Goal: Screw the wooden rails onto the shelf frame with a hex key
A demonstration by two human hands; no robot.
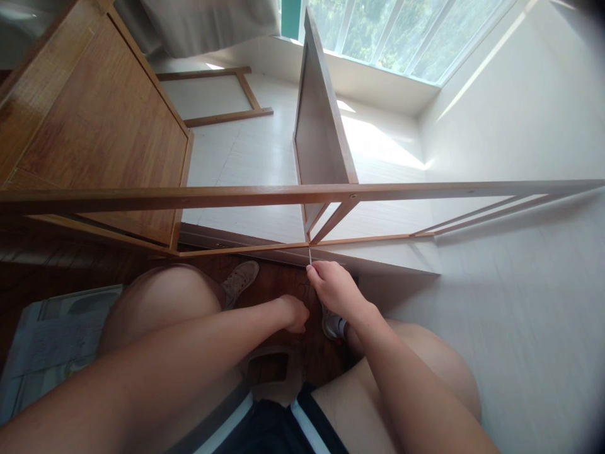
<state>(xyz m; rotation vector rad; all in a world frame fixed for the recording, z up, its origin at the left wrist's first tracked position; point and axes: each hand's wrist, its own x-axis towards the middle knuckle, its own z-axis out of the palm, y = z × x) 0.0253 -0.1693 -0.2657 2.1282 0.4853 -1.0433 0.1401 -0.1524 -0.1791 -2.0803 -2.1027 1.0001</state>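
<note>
My right hand [333, 287] pinches a thin metal rod [310, 255] between thumb and fingertips. The rod's upper end meets the lower rail [246, 250] of a wooden frame, right under the joint where a short crosspiece [335, 221] comes down. Standing upright behind that joint is a wooden panel [321, 120], joined to the frame's long top rail [246, 194]. My left hand [293, 314] hovers lower and to the left, apart from the frame, its fingers curled. Whatever it may hold is hidden.
A large wooden side panel [104, 120] stands at the left. A loose wooden frame piece [227, 118] lies on the white ledge [236, 157] under the window. Between my knees is a stool seat with a hole [288, 378]. A box with paper [57, 340] sits left; a white wall [529, 302] bounds the right.
</note>
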